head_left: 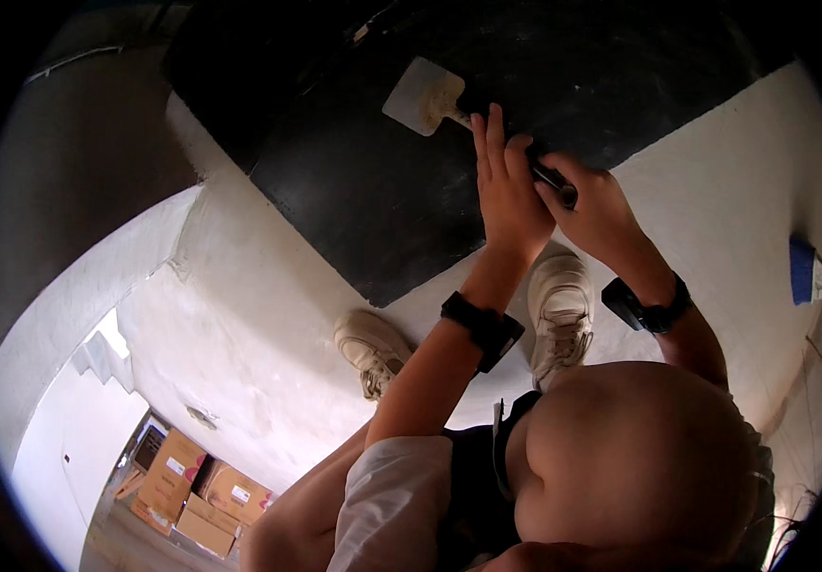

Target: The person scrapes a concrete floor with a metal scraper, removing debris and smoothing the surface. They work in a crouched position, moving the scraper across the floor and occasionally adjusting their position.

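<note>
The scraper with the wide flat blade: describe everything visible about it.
The scraper has a broad, pale, roughly square blade smeared with whitish residue, narrowing to a dark handle. The blade lies against the black surface, pointing up and left in the picture. The right hand grips the handle's end, while the left hand lies over the handle with its fingers stretched toward the blade. Most of the handle is hidden.

Scraper blade (419, 97): pale cream, smeared off-white; handle (554, 179) black. Panel (411, 162) matte black, unpatterned. Wall (239, 315) off-white, faintly blotched. Shoes (560, 310) beige, dusted pale. Wrist bands (481, 327) black. Sleeve (392, 496) light grey. Boxes (203, 491) tan with pink patches. Blue object (802, 269) noted at right edge.
</note>
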### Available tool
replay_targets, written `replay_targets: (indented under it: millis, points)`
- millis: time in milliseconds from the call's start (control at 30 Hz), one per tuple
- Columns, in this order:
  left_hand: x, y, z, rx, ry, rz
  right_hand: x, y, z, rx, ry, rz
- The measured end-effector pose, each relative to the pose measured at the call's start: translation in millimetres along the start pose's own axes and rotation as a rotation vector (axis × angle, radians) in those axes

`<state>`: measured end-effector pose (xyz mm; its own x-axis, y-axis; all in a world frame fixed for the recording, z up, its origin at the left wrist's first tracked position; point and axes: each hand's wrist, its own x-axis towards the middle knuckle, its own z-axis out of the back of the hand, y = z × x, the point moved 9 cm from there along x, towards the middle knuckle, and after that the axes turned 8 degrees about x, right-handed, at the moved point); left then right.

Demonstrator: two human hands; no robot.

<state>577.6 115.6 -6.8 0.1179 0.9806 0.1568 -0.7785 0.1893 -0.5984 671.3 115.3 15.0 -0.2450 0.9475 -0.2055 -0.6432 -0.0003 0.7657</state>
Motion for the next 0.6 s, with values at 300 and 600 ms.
replay_targets:
  millis: [300, 600]
  points:
    - [11.8, -29.3, -7.0, -0.02, 0.047, -0.08, -8.8, -5.3, 36.9, 0.069, -0.075, -0.116]
    - [8.9, 63.4, 113.6, 0.594, 0.479, -0.378, 0.9, 27.6, -21.4, 0.219, 0.106, 0.036]
